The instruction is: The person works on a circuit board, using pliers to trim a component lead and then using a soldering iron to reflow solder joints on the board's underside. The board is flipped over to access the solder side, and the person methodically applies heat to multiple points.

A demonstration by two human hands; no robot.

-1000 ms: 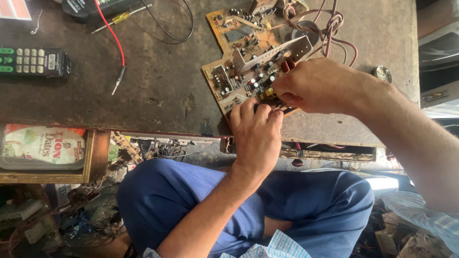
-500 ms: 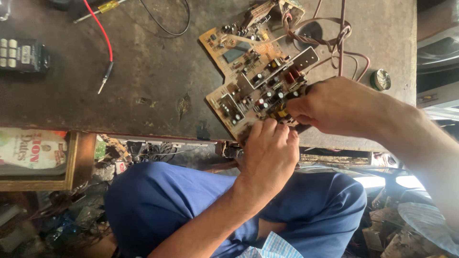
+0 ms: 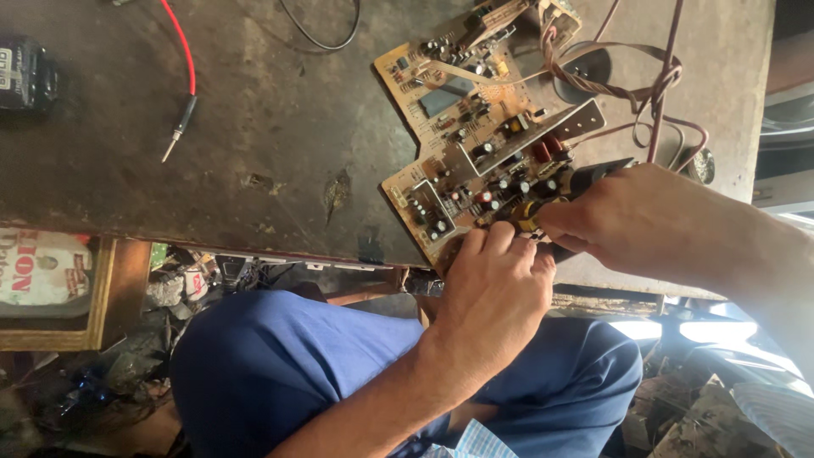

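workbench (image 3: 254,110), hands (image 3: 496,288) on circuit board (image 3: 458,144)

Left hand (image 3: 496,293) knuckles up, right hand (image 3: 632,216) fingers pinched.

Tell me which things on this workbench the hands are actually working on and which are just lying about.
In hand:
- tan circuit board crowded with components, its near edge steadied by the left hand
- black-and-yellow-handled tool, gripped by the right hand

Lying about:
- red-wired test probe with metal tip
- dark meter at the bench's edge
- black cable loop
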